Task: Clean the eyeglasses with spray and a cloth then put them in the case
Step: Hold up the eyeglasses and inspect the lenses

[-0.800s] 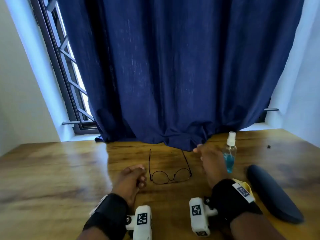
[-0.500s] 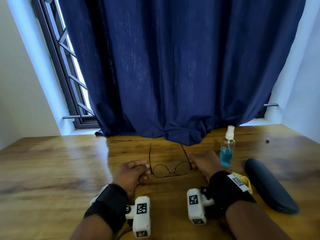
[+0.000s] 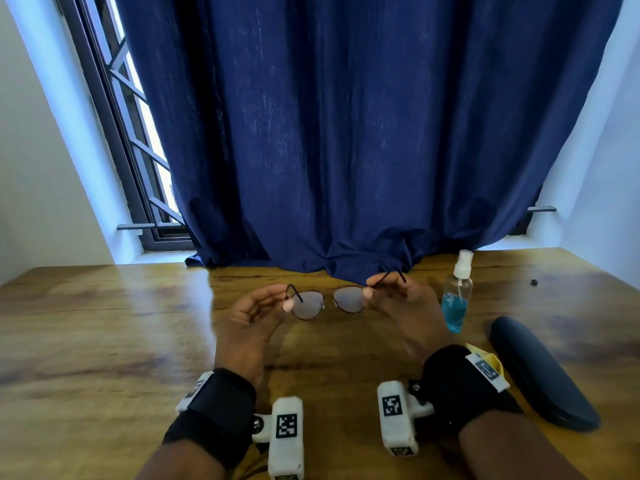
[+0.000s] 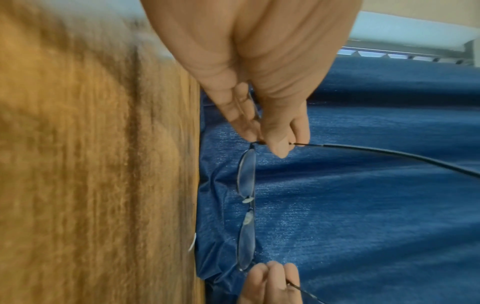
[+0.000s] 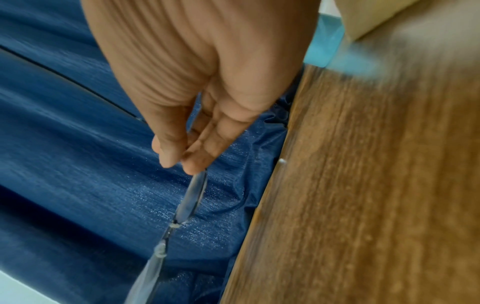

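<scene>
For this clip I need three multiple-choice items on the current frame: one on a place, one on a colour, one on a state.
1. Where does the spray bottle stand?
A. Left of the left hand
B. Just right of the right hand
C. On top of the case

2. What colour is the liquid in the bottle?
A. Blue
B. Red
C. Green

3. What is the state of the eyeglasses?
A. Lying flat on the table
B. Inside the case
C. Held off the table by both hands

Key: 1 B, it stands between the right hand and the case; 2 A, the lower part is blue; 3 C, the left hand and right hand each pinch a side.
</scene>
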A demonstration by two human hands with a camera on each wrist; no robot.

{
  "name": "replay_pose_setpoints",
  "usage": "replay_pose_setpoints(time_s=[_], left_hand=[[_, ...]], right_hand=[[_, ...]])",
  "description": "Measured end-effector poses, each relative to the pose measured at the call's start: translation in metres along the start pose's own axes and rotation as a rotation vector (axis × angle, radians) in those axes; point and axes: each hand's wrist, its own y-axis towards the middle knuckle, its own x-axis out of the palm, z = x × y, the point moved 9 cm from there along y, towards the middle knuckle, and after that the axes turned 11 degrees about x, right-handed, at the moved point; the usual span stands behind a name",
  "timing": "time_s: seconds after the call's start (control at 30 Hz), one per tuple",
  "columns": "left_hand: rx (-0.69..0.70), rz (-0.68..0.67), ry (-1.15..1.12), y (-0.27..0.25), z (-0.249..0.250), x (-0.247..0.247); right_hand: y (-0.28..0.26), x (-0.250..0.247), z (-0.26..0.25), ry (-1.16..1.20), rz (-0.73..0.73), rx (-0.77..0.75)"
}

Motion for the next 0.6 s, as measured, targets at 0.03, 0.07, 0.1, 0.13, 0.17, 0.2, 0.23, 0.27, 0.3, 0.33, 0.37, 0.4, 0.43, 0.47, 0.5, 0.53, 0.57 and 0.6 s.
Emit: replay_pose_setpoints(time_s=[0.03,0.07,0.1,0.13,0.17,0.2,0.23,0.27,0.3,0.33,0.37,0.4,0.43,0.47,0.5,0.53,0.57,0.6], left_hand=[[0.036,0.006,-0.004,0.001,0.005,0.0],[0.064,0.004,-0.005,0.002,0.009,0.0],[0.085,0.0,-0.007,0.002,0.012,0.001],[0.099,-0.005,-0.01,0.002,0.014,0.002],[0.11,-0.007,-0.014,0.002,0.015,0.002],[0.116,-0.006,-0.013,0.002,0.015,0.001],[0.117,-0.005,-0.009,0.002,0.014,0.001],[0.114,-0.001,-0.001,0.003,0.013,-0.001],[0.11,0.004,0.003,0.003,0.011,-0.002],[0.106,0.012,0.005,0.004,0.01,-0.004],[0.104,0.022,0.001,0.004,0.009,-0.005],[0.105,0.031,-0.003,0.004,0.009,-0.005],[0.109,0.035,-0.006,0.004,0.009,-0.005],[0.108,0.039,-0.01,0.004,0.009,-0.005],[0.102,0.044,-0.016,0.004,0.008,-0.005],[0.095,0.049,-0.019,0.004,0.007,-0.006],[0.088,0.051,-0.029,0.004,0.006,-0.007],[0.082,0.051,-0.038,0.004,0.006,-0.007]], right_hand=[[-0.003,0.0,-0.005,-0.009,0.004,-0.041],[-0.005,-0.001,-0.01,-0.008,0.007,-0.085],[-0.006,-0.001,-0.014,-0.004,0.004,-0.137],[-0.007,-0.001,-0.016,0.001,-0.004,-0.187],[-0.007,-0.001,-0.019,0.0,-0.012,-0.224],[-0.007,-0.002,-0.02,-0.005,-0.017,-0.246],[-0.008,-0.001,-0.021,-0.023,-0.02,-0.265],[-0.01,0.0,-0.023,-0.052,-0.019,-0.28],[-0.011,0.0,-0.023,-0.079,-0.02,-0.281],[-0.012,0.001,-0.022,-0.088,-0.019,-0.264],[-0.012,0.001,-0.021,-0.097,-0.017,-0.24],[-0.011,0.002,-0.018,-0.105,-0.021,-0.221],[-0.009,0.003,-0.016,-0.107,-0.031,-0.204],[-0.008,0.004,-0.014,-0.1,-0.042,-0.184],[-0.006,0.004,-0.011,-0.084,-0.046,-0.162],[-0.005,0.005,-0.01,-0.064,-0.044,-0.142],[-0.005,0.005,-0.009,-0.046,-0.04,-0.122],[-0.005,0.005,-0.007,-0.029,-0.038,-0.1]])
